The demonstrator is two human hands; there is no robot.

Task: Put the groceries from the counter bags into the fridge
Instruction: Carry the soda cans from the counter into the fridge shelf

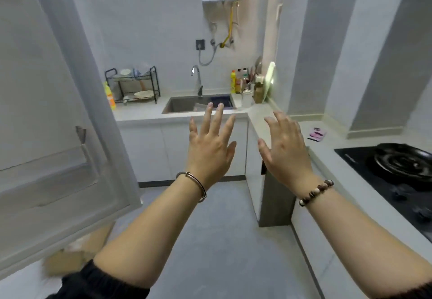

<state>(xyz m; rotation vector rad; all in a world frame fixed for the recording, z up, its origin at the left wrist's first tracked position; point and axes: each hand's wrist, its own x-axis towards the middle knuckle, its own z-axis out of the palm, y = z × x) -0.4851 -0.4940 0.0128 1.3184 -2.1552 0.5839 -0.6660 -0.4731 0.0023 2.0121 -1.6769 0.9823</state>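
Observation:
My left hand [210,144] and my right hand [284,145] are raised side by side in mid-air in front of me, fingers spread and straight, holding nothing. A white fridge door [60,116] stands swung open at the left, with a shelf rail on its inner side. The pale counter [261,123] runs along the back wall and down the right side. No grocery bags are in view on it.
A sink [198,104] with a tap sits in the back counter, a dish rack [133,86] to its left and bottles [243,83] to its right. A black hob with a pan [406,163] is at the right. A cardboard box [77,252] lies on the floor under the door.

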